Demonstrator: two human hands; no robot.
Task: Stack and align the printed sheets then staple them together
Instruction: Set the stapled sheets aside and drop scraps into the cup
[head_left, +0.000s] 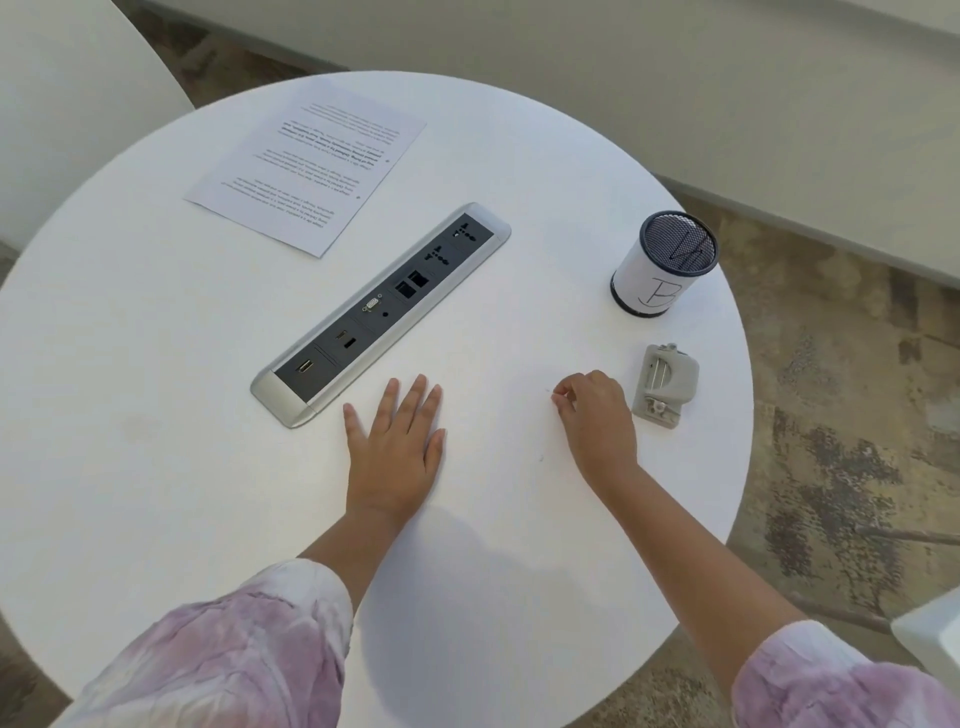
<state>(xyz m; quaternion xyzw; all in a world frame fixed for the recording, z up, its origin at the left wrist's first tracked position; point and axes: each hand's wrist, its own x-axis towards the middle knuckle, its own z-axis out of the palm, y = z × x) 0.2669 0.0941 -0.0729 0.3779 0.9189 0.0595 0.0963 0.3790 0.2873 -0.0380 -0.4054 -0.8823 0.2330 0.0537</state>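
Note:
The printed sheets (306, 166) lie flat at the far left of the round white table (156, 415), text upside down to me, well away from both hands. A small grey stapler (666, 384) lies near the table's right edge. My left hand (395, 452) rests palm down with fingers spread, just in front of the socket strip. My right hand (597, 415) sits just left of the stapler, fingertips pinched together on the tabletop; whether something tiny is between them I cannot tell.
A silver and black socket strip (379, 312) runs diagonally across the table's middle. A mesh pen cup (662, 262) with a white label marked B stands at the right, behind the stapler. A white chair (67, 93) is at far left.

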